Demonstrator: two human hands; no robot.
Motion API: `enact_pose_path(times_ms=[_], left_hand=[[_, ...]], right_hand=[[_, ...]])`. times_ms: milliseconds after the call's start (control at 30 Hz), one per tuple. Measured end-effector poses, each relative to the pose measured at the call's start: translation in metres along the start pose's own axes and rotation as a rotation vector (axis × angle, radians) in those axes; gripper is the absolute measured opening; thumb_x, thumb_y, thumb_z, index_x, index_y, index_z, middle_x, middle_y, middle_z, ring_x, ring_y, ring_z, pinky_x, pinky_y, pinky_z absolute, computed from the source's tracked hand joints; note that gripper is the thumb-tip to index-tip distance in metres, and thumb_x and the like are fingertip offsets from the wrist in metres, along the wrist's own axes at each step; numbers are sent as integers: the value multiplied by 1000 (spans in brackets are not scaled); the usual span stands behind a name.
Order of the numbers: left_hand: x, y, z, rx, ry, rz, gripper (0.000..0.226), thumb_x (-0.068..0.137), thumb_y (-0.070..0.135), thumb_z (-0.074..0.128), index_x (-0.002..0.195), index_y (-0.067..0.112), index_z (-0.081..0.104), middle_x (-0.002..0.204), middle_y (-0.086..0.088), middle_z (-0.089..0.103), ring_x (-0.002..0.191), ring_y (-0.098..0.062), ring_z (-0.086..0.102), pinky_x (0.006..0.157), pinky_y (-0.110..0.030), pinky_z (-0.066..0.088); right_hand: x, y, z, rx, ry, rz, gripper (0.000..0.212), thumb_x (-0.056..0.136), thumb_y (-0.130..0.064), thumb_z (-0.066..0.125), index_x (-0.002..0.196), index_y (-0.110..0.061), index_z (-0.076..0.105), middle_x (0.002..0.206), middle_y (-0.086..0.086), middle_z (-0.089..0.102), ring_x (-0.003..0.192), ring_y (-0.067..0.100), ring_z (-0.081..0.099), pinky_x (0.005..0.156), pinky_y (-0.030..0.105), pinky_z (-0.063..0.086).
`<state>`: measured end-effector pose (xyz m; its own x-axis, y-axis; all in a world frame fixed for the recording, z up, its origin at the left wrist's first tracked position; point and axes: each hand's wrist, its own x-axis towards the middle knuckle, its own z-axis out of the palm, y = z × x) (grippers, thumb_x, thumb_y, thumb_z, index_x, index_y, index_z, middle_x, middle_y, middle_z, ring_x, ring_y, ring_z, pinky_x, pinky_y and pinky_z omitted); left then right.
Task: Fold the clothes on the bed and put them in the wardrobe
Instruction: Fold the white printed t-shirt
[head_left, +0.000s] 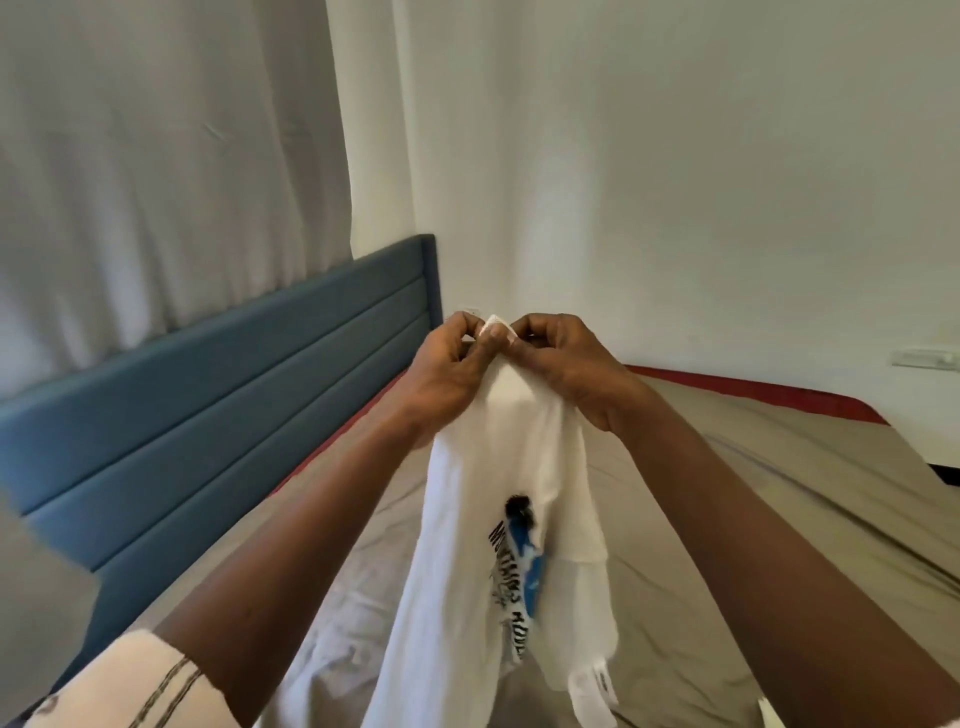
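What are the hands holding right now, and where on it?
Both hands, left hand and right hand, pinch the white T-shirt at its top edge; it hangs below.

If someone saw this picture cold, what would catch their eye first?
Mid-frame, the left hand and right hand pinch the top of a white shirt, held up so it hangs over the bed. Its black and blue print shows lower down, and a blue headboard runs along the left.

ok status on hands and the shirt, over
Left hand and right hand both pinch the white t-shirt at its top. Shirt hangs above the bed, unfolded. Nothing in the way.
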<state>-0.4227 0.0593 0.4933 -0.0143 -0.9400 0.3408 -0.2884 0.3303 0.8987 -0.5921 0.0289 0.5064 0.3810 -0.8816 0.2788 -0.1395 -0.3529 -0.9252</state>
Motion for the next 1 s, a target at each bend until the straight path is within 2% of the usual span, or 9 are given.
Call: enact_pose_path(times_ms=[167,300,400,500,600,700,833,900,1000], left_hand=[[-19,-45,-15,53,-398,-352,82,71,61,89,138,30,54,125,-1,73,110,-24,73,91,-48,61],[-34,-78,-42,557,-539,-446,76,61,64,87,127,35,64,120,9,73,108,-13,70,99,-43,58],[-32,-77,-61,586,-288,-339,68,56,71,80,107,27,73,102,4,77,94,-16,73,88,-46,62],[-42,-57,-62,335,38,-85,59,70,66,78,87,9,70,82,-16,72,71,-27,71,67,-44,58],[-55,-39,-52,64,-161,-149,57,81,43,83,98,-7,61,97,-28,70,83,-40,71,75,-48,58],[-53,-40,-43,429,-149,-182,20,86,26,82,90,16,65,88,-3,74,86,-26,73,76,-43,61],[-52,-37,-37,819,378,130,32,80,36,83,97,30,57,77,10,65,72,-19,65,66,-37,52],[-52,-33,-41,727,161,-7,35,77,48,85,101,31,66,82,9,72,77,-15,69,72,-41,59],[-62,-31,-42,90,-414,-394,43,80,38,86,112,10,74,107,-10,79,98,-28,76,86,-46,62]], right_hand=[[-6,7,6,-25,126,-114,13,105,-28,60,100,-18,67,83,-2,70,74,9,63,68,22,50],[-7,17,-6,32,283,-133,9,107,-23,56,107,-24,65,91,-6,66,74,-3,60,66,12,47],[-4,35,-16,-90,423,-109,11,107,-22,54,108,-26,64,94,-6,67,80,3,59,71,20,46],[-2,51,-21,-319,548,-17,13,104,-21,54,109,-25,65,92,-7,66,85,15,59,77,31,47],[-4,58,-21,-448,655,50,15,101,-20,55,111,-20,67,99,-4,68,88,16,56,78,29,41],[-2,62,-12,-408,715,49,16,101,-21,57,112,-18,68,112,5,66,97,22,62,81,29,44],[-6,57,0,-315,834,134,8,103,-31,52,104,-31,60,98,1,71,88,26,69,77,37,56],[-7,52,3,-84,840,119,10,106,-25,46,105,-27,56,91,4,73,66,24,74,62,37,60],[-7,44,6,208,830,116,14,108,-14,42,110,-19,54,100,13,71,57,25,75,50,34,60]])
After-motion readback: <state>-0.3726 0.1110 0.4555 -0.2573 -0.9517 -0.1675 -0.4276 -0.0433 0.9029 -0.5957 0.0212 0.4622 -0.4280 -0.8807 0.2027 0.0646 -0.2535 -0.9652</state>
